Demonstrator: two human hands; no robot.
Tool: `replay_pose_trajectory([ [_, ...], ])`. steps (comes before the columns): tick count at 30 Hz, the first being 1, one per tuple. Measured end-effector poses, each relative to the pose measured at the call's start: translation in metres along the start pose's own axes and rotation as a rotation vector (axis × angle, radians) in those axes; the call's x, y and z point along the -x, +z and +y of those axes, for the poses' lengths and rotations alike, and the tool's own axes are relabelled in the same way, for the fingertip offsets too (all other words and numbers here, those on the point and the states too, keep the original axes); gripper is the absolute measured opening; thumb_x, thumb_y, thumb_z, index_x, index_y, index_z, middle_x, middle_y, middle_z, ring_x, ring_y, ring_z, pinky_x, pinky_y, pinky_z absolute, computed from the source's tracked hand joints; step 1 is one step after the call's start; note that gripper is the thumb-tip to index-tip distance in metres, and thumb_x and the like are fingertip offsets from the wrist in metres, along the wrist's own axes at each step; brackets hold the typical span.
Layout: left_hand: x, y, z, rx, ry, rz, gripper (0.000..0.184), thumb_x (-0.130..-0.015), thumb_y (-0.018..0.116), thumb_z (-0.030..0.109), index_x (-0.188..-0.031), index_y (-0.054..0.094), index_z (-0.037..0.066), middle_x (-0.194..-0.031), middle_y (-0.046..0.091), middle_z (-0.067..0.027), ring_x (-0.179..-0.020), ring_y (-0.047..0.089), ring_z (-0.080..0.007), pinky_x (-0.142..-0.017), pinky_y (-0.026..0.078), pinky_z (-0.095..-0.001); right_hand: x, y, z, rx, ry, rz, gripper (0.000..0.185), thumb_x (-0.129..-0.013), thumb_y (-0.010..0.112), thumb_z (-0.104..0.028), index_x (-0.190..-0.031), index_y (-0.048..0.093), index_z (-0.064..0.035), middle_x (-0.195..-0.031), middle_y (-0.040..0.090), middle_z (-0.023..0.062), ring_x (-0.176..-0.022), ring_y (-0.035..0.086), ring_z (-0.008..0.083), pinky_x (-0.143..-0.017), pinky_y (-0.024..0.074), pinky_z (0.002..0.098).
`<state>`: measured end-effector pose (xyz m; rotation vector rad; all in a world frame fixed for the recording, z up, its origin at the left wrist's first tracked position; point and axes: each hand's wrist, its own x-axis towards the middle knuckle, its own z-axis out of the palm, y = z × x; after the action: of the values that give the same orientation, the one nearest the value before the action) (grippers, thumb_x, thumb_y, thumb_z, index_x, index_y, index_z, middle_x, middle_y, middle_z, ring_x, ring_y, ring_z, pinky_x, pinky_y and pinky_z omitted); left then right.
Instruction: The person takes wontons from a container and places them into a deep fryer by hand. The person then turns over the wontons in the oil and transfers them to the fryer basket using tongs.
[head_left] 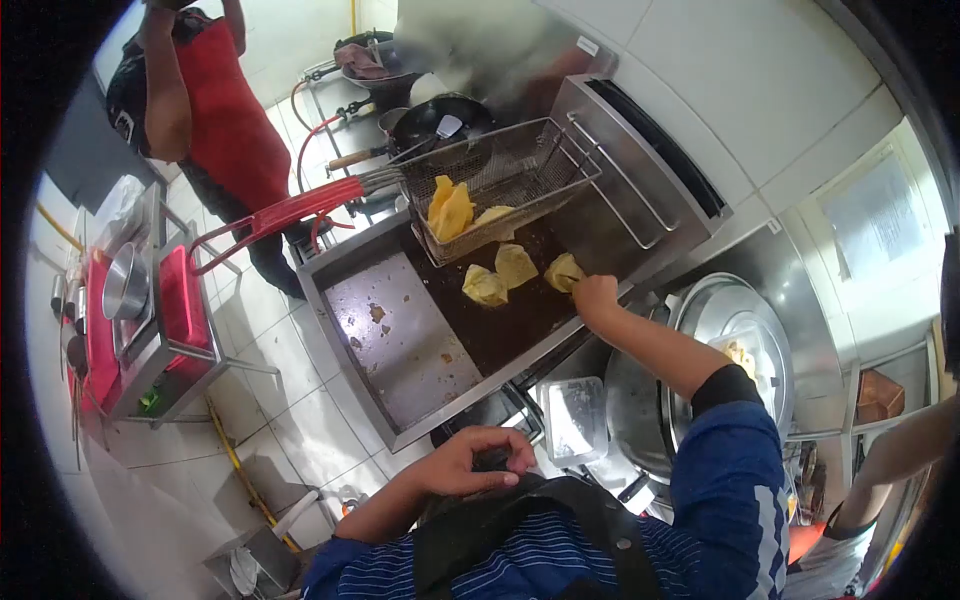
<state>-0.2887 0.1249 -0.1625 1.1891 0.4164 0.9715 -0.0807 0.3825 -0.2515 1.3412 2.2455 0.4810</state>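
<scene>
My right hand [597,298] reaches over the deep fryer [385,425] with its fingers closed on a pale yellow folded pastry [565,272], low over the dark oil [520,325]. Two more folded pastries lie in the oil to its left, one crumpled [485,286] and one flatter [515,265]. Behind them a wire fry basket [530,185] with a red handle [290,212] rests across the fryer and holds several yellow fried pieces [450,208]. My left hand [480,460] hangs in front of my chest, fingers loosely bent and apart from the thumb, holding nothing.
A person in a red apron [235,120] stands at the far left. Behind the fryer, a black wok [440,125] sits on a steaming stove. A plastic container [573,420] and large metal lid [735,300] are at my right; another person's arm [905,450] shows at the right edge.
</scene>
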Motion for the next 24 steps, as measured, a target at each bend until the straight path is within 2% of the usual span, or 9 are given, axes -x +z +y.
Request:
replay_pose_trajectory([
  [7,0.013,-0.004,0.011,0.033,-0.033,0.091,0.021,-0.077,0.061,0.013,-0.094,0.055,0.002,-0.086,0.054,-0.0024,-0.08,0.048,-0.01,-0.075,0.038,-0.0239,0.028,-0.029,0.01,-0.029,-0.008,-0.023,0.009,-0.07,0.06,-0.012,-0.071,0.067,-0.016,-0.072,0.065,0.0011,-0.068,0.063,0.0174,-0.047,0.04,0.0323],
  [12,0.002,-0.001,0.014,0.005,0.017,0.037,0.021,-0.077,0.062,0.012,-0.094,0.055,0.002,-0.087,0.054,-0.0041,-0.082,0.05,-0.0114,-0.075,0.04,-0.0257,0.065,-0.089,0.057,-0.081,0.095,0.032,0.01,-0.071,0.057,-0.014,-0.07,0.066,-0.0105,-0.071,0.064,0.0073,-0.069,0.064,0.0227,-0.05,0.0455,0.0348],
  [14,-0.004,0.0,0.007,-0.083,0.033,-0.023,0.02,-0.078,0.061,0.011,-0.093,0.055,0.001,-0.088,0.054,-0.006,-0.083,0.05,-0.0133,-0.075,0.041,-0.0271,0.077,-0.096,0.08,-0.135,0.169,0.092,0.012,-0.07,0.058,-0.017,-0.069,0.065,-0.0081,-0.069,0.063,0.0105,-0.069,0.063,0.0256,-0.053,0.0478,0.0372],
  [17,-0.007,0.005,-0.003,-0.173,0.015,-0.066,0.023,-0.082,0.059,0.018,-0.096,0.054,0.001,-0.089,0.053,-0.0049,-0.083,0.049,-0.0123,-0.076,0.04,-0.0281,0.11,-0.115,0.114,-0.249,0.15,0.368,0.018,-0.067,0.06,-0.025,-0.066,0.062,-0.0062,-0.068,0.06,0.0153,-0.067,0.06,0.0323,-0.057,0.0468,0.0427],
  [20,-0.005,0.015,0.001,-0.066,-0.004,-0.033,0.024,-0.083,0.057,0.02,-0.099,0.052,0.003,-0.093,0.052,-0.0026,-0.086,0.047,-0.0104,-0.078,0.038,-0.0265,0.149,-0.16,0.133,-0.34,0.244,0.322,0.028,-0.065,0.065,-0.031,-0.066,0.062,-0.0037,-0.071,0.06,0.0168,-0.069,0.059,0.0338,-0.063,0.0459,0.0421],
  [24,-0.004,0.026,0.003,-0.021,-0.011,-0.08,0.024,-0.083,0.057,0.021,-0.1,0.052,0.003,-0.092,0.051,-0.0021,-0.085,0.047,-0.0103,-0.078,0.038,-0.0262,0.18,-0.194,0.152,-0.485,0.322,0.321,0.029,-0.062,0.066,-0.033,-0.071,0.064,-0.0062,-0.073,0.06,0.0159,-0.07,0.058,0.0336,-0.065,0.0453,0.0422],
])
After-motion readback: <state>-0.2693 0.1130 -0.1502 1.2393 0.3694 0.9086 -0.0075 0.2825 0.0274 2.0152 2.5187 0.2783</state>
